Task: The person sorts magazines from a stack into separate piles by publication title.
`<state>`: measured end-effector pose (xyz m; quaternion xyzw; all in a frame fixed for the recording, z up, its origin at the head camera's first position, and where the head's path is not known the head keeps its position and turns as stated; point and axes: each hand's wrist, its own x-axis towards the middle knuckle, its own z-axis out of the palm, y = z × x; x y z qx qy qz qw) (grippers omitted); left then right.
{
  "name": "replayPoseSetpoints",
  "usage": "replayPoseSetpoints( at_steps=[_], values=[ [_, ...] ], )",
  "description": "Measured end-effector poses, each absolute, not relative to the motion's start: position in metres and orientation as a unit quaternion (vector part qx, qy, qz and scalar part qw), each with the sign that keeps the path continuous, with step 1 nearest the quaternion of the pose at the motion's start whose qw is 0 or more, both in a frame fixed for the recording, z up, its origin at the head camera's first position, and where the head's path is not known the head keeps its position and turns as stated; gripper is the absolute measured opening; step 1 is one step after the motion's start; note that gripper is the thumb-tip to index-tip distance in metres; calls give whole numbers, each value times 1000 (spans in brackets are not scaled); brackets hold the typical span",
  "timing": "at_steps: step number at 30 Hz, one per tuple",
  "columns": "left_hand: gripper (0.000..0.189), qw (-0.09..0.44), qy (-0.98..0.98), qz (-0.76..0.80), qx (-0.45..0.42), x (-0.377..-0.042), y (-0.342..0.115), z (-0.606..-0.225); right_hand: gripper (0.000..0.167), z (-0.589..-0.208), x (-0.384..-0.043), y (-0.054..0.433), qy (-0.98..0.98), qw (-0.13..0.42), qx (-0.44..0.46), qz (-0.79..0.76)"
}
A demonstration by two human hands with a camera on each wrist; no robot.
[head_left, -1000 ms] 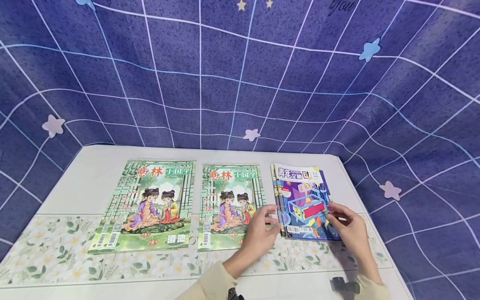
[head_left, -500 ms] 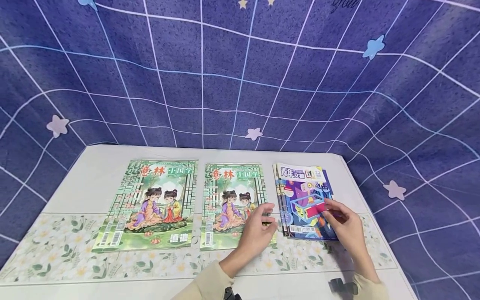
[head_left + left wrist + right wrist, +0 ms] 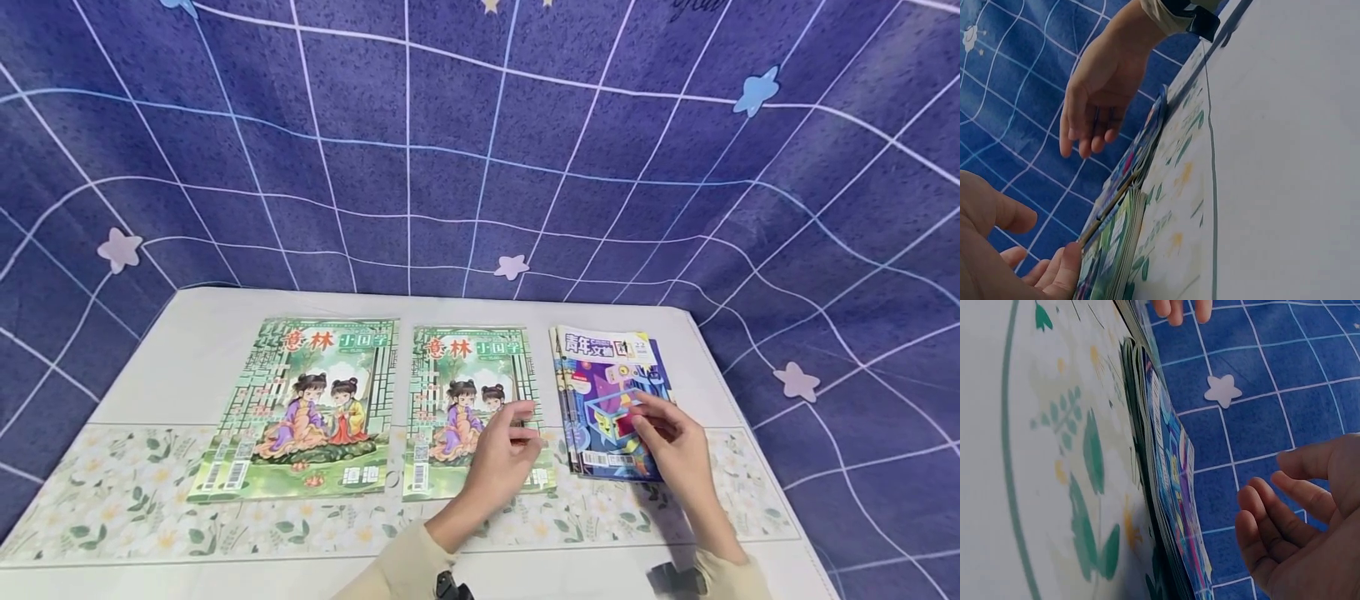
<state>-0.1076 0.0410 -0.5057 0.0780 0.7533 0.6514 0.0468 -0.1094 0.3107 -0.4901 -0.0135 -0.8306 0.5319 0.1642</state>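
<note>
Three groups of magazines lie in a row on the table. At the right is a stack of purple-blue magazines (image 3: 600,375), its edges slightly fanned at the left side. My right hand (image 3: 678,446) hovers over it with fingers loosely bent and nothing in them; the right wrist view shows a gap between that hand and the stack. The left hand (image 3: 502,458) is above the lower right part of the middle green magazine (image 3: 450,400), thumb and fingers apart, holding nothing. Overlapping green magazines (image 3: 315,417) lie at the left.
The white table (image 3: 217,333) carries a floral band (image 3: 112,492) across its front half. A dark blue gridded cloth (image 3: 420,192) with star shapes rises behind and at both sides of the table.
Both hands have drawn away from the purple-blue stack's edges. The left moved left over the middle magazine; the right lifted and shifted left above the stack. The view shifted slightly.
</note>
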Motion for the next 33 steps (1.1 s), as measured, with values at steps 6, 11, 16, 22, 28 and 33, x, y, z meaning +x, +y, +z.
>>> replayPoseSetpoints(
  at_steps=[6, 11, 16, 22, 28, 33],
  values=[
    [53, 44, 754, 651, 72, -108, 35, -504, 30, -491, -109, 305, -828, 161, -8, 536],
    [53, 45, 753, 652, 72, -107, 30, -502, 29, -489, -108, 300, -821, 151, 0, 550],
    [52, 40, 754, 652, 73, -107, 25, -503, 29, -490, -104, 293, -822, 140, -4, 552],
    [51, 37, 760, 645, 69, -107, 15, -504, 31, -491, -102, 283, -824, 135, 15, 550],
    [53, 32, 760, 647, 56, -107, -1, -506, 30, -494, -101, 273, -818, 124, 32, 561],
    [53, 11, 763, 644, 53, -107, -14, -509, 33, -495, -101, 268, -819, 107, 25, 564]
  ],
)
